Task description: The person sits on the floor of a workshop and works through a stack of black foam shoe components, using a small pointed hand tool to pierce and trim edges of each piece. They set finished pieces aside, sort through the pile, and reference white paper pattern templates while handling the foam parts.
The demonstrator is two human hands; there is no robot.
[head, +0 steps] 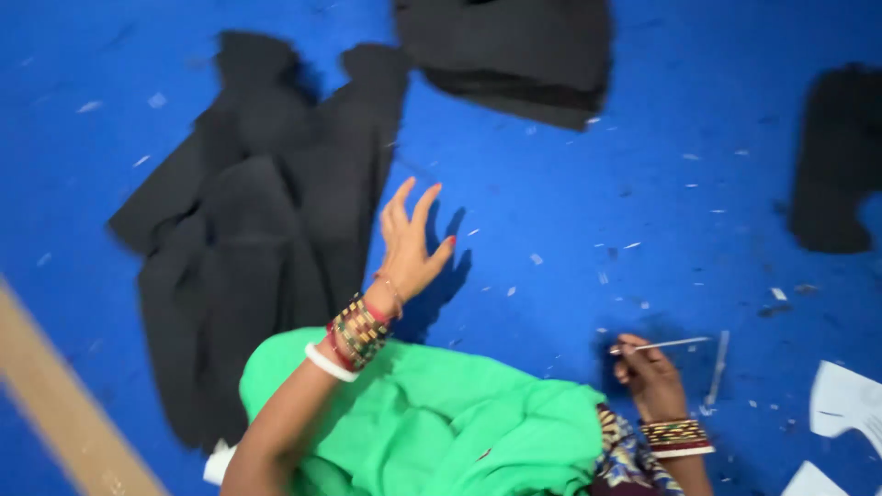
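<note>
Left hand [411, 241] open, fingers spread, beside black cloth pieces [253, 220] (edges ragged); open blue mat [570, 211] ahead. Right hand [648, 372] pinches thin white strip [675, 343].

Head view, blurred w/ motion. Blue mat [570, 211] fills frame, flecked w/ small white scraps. Left hand [409, 243] near centre, fingers spread open, raised over the mat, holding nothing; stacked bangles on the wrist. Big black cloth piece [257, 230] just beside it at 9 o'clock, rumpled. Folded black cloth stack [510, 50] at 12; another black piece [836, 156] at 2-3, well apart. Right hand [648, 372] at 5 o'clock, pinching a thin pale stick [671, 344] that points toward 3. Green garment [432, 418] at 6. White paper pieces [845, 404] at 4-5.
</note>
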